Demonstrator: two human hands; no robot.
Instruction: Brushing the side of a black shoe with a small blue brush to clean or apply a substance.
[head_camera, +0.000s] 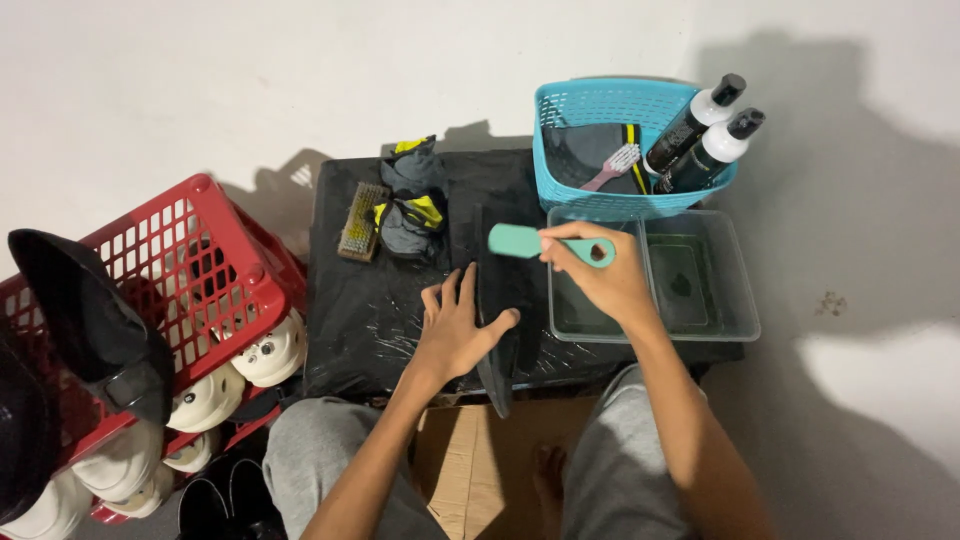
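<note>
The left hand (455, 330) lay flat, fingers spread, pressing a black shoe insole (497, 300) onto the black-covered table (370, 300). The right hand (600, 275) was closed around a teal-handled brush (545, 243) held over the insole's far end, beside a clear plastic tub (745, 300). 2 spray bottles (705, 135) stood in the blue basket (600, 105).

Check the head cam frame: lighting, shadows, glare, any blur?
Head view: hard light from the left, throwing dark shadows on the white wall right of the teal basket and bottles; faint glare streaks on the black table cover; left hand, right hand and teal brush sharp, no motion blur; black item under the left hand loses detail against the cover.
</note>
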